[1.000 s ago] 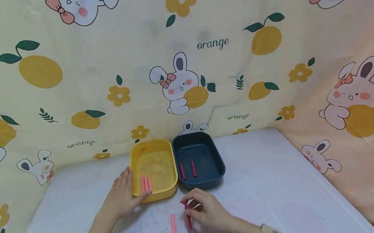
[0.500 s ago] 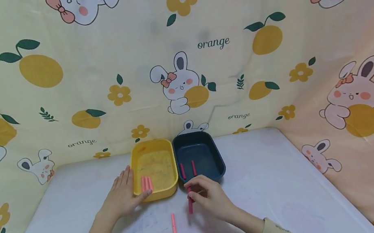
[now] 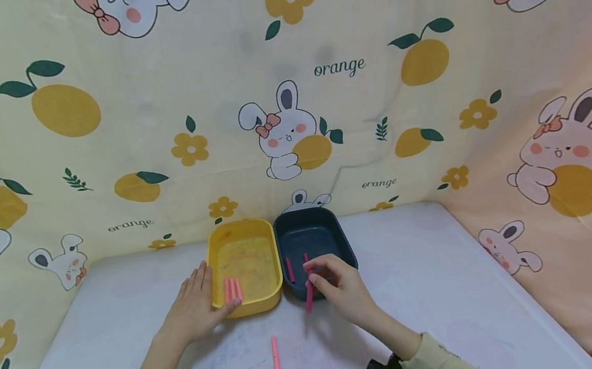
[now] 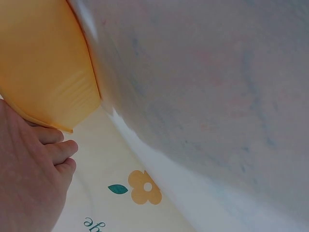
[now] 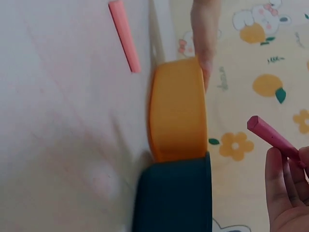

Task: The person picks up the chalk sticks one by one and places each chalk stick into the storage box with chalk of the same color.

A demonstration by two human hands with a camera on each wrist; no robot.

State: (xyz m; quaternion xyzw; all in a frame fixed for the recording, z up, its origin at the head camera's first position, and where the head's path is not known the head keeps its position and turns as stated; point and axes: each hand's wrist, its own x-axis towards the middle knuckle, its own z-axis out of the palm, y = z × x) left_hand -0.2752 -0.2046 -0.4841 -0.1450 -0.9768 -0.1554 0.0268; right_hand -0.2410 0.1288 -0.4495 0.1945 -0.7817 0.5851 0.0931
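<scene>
Nearest, a light pink stick (image 3: pixel 275 357) lies alone on the white table (image 3: pixel 440 310), apart from both boxes; the right wrist view shows it too, in front of the yellow box. Just beyond and to the right, the right hand (image 3: pixel 346 290) pinches a dark pink stick (image 3: pixel 309 294) between thumb and fingers, slanting over the near side of the dark blue box (image 3: pixel 316 236). From the head view its height is hard to judge; the right wrist view sets it above the rims and shows its flat-sided free end.

To the left, the left hand (image 3: pixel 192 306) rests on the yellow box (image 3: pixel 271 302), fingers extended along the left side, thumb at the near rim. The left wrist view adds the fingertips outside the wall and faint blue and pink marks on the table.

Only the head view shows inside the boxes: three light pink sticks (image 3: pixel 233 289) side by side at the yellow one's near left, two dark pink sticks (image 3: pixel 289 270) apart in the blue one, the right one partly hidden by the hand. Farthest stands a cream cloth (image 3: pixel 228 59) printed with rabbits and oranges.
</scene>
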